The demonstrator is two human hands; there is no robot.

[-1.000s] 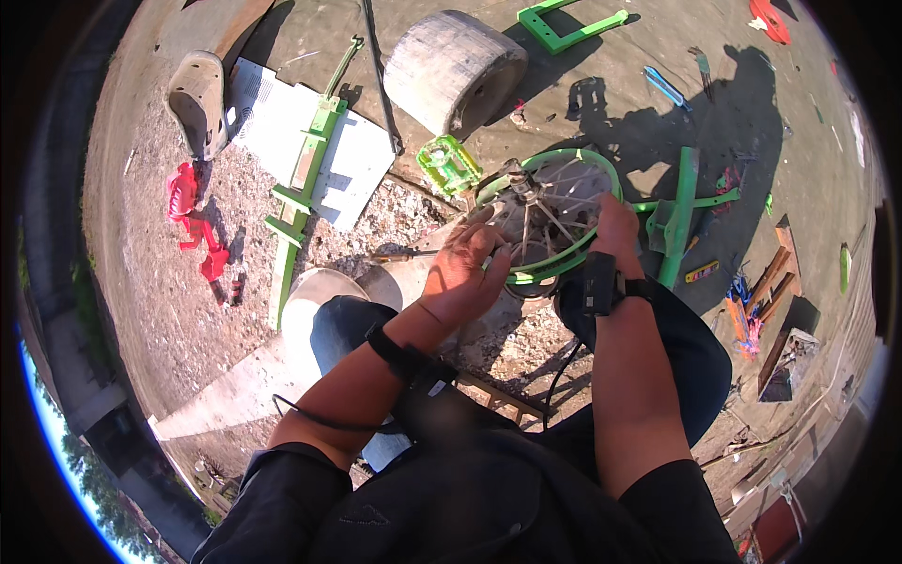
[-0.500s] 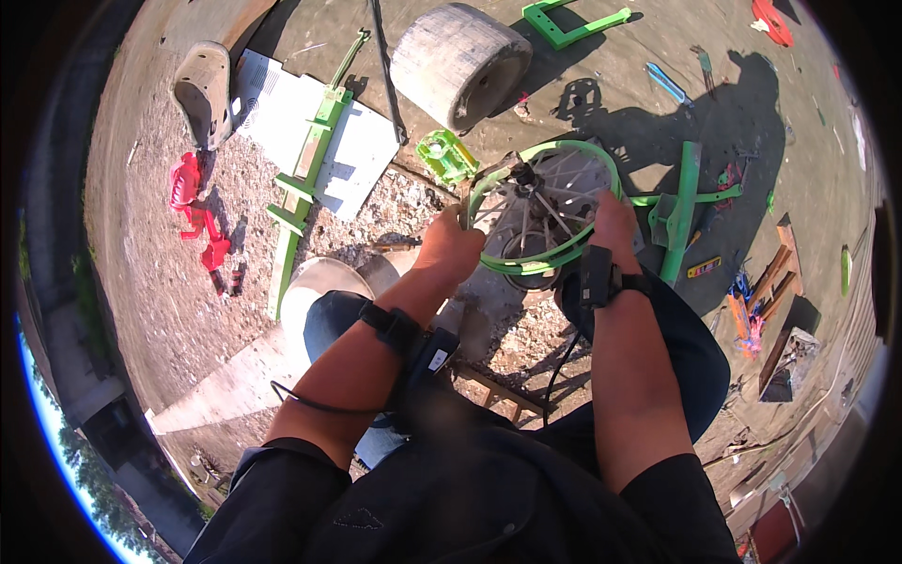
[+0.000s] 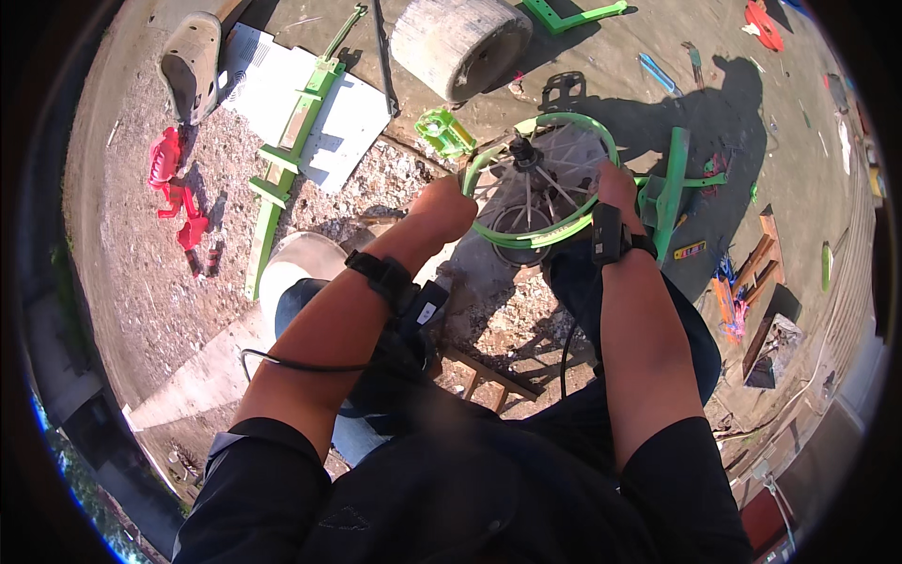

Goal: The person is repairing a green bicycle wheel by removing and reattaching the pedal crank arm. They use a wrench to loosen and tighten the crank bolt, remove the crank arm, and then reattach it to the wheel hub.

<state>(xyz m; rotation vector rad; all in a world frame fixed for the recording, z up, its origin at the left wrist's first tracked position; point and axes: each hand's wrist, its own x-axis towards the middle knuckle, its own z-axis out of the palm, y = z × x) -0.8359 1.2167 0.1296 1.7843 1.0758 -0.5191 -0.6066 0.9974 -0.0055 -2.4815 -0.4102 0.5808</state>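
A small spoked wheel with a light green rim (image 3: 562,233) and a dark hub is held out in front of me, between my knees. My left hand (image 3: 445,209) is closed on the left side of the rim, its fingertips mostly hidden. On the opposite side my right hand (image 3: 615,186) grips the rim, with the fingers partly out of sight. Below the wheel, a dark round ring (image 3: 522,256) shows partly. Just beyond my left hand lies a bright green openwork piece (image 3: 444,133) with a yellow bar.
A green metal bar (image 3: 282,167) lies across white sheets (image 3: 346,132) on the left. Beyond stands a thick grey cylinder (image 3: 460,45). Green tubing (image 3: 673,193), a blue tool (image 3: 660,73) and wooden pieces (image 3: 759,261) lie right. Red plastic pieces (image 3: 165,155) and a clog (image 3: 191,68) lie left.
The whole scene has shifted up and slightly left in the view. Both hands keep their hold on the wheel, whose tilt looks slightly changed.
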